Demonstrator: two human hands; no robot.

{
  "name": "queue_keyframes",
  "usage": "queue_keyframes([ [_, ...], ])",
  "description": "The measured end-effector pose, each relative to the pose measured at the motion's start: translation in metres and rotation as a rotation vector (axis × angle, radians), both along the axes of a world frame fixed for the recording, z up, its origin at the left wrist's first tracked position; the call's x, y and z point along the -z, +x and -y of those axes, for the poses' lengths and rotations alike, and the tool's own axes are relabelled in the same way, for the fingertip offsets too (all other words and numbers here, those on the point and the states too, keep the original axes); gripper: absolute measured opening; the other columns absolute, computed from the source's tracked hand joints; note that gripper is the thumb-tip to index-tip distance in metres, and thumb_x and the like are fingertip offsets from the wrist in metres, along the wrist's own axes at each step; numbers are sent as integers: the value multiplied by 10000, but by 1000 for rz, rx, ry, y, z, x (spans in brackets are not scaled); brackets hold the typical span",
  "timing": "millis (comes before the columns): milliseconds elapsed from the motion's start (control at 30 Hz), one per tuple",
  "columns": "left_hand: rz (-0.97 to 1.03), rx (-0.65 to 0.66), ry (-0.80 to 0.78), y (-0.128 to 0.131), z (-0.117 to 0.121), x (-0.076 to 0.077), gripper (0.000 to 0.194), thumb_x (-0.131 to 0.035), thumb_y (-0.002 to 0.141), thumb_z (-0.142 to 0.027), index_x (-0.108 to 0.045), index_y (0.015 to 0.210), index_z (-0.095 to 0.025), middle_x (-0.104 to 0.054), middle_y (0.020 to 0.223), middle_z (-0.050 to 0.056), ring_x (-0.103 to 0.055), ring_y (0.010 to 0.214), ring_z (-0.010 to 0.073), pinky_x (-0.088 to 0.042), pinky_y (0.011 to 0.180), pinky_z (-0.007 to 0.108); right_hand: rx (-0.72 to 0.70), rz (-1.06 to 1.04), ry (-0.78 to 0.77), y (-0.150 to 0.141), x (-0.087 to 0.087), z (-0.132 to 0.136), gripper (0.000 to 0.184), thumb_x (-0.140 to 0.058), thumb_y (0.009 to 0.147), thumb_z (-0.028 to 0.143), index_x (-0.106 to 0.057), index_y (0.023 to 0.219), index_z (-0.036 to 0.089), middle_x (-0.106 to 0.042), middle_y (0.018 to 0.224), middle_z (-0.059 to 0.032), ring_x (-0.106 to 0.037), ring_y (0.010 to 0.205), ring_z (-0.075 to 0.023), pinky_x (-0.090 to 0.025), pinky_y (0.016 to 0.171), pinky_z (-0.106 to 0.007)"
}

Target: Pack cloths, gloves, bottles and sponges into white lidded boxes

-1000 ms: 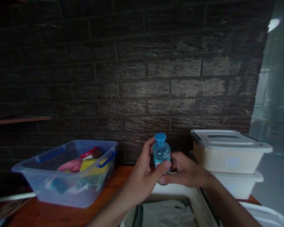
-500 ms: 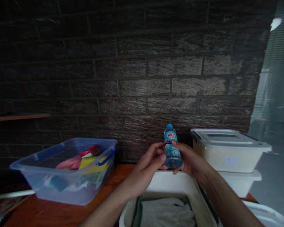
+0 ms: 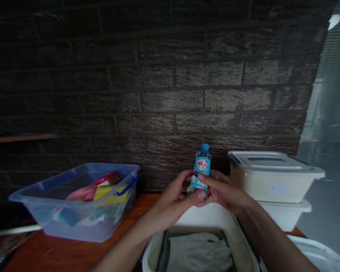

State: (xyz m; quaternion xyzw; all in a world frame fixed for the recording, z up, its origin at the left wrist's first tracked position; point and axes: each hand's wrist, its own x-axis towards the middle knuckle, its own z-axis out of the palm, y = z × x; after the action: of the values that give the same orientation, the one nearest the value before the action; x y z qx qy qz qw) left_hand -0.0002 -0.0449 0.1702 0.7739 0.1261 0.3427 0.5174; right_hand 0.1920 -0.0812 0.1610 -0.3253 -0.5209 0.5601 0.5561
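1. Blue-capped bottle (image 3: 201, 165): up in the air near the white tub (image 3: 205, 217).
2. Left hand (image 3: 177, 202) and right hand (image 3: 229, 189) both hold it.
3. It's lifted, cap (image 3: 205, 147) on, not put down yet; what else is left, I cannot tell.

1 L hand (image 3: 177, 202) + 1 R hand (image 3: 229, 190), tot. 2. 1 btl (image 3: 202, 165). 1 clr tub (image 3: 76, 231), 1 open wht box (image 3: 212, 215), 1 upper box (image 3: 294, 187), 1 lower box (image 3: 289, 212), i.e. 4 containers. Min. 3 pcs (image 3: 105, 192) in clr tub, exact no. unclear. 1 counter (image 3: 53, 253), 1 shelf (image 3: 22, 138), 1 wall (image 3: 153, 102).
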Motion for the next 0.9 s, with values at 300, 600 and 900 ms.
queue_keyframes([
  [300,-95,-225,406,5,1,7,410,-634,912,-212,-530,1308,-208,-690,1100,50,-650,975,224,-494,838,328,97,198,124,-1,1,-1,389,-721,886,508,-709,1050,155,-759,937,-64,-727,839,-191,-602,728,-297],
  [600,-174,-233,521,-8,-4,-2,404,-588,965,-297,-503,1355,-236,-656,1224,63,-616,1072,233,-468,917,347,224,231,253,27,-10,5,367,-787,830,458,-680,1036,173,-675,842,-26,-619,679,-137,-527,533,-228],
  [900,-399,-103,588,-30,-8,-3,401,-582,962,-285,-503,1353,-236,-611,1289,72,-560,1199,250,-419,1033,375,208,607,322,46,-25,31,658,-892,703,342,-630,1295,227,-678,1108,-35,-650,894,-178,-540,759,-289],
])
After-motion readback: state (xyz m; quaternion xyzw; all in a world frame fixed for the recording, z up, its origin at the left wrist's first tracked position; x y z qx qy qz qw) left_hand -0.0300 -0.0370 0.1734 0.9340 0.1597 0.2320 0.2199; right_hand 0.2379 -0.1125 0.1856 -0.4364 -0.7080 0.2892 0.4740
